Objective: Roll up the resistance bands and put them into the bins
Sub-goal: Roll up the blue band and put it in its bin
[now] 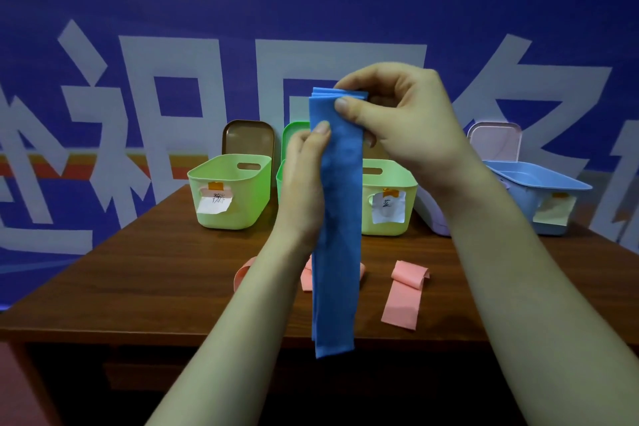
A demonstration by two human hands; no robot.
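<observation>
A blue resistance band [335, 245] hangs straight down in the air above the wooden table [145, 273]. My right hand [404, 121] pinches its folded top end between thumb and fingers. My left hand [304, 176] grips the band just below, thumb pressed on its front. Behind it on the table lie pink bands: one partly rolled [408, 290] at the right, others [242, 273] partly hidden by my left arm and the blue band. Green bins with paper labels stand at the back, one left [228, 190] and one right [390, 197]; a third green bin [280, 176] is mostly hidden.
A blue bin [539, 190] and a pale lilac one [432, 214] sit at the back right. Brown [247, 138] and pinkish [494, 142] lids lean against the blue wall with white characters. The table's front edge runs just below the band's lower end.
</observation>
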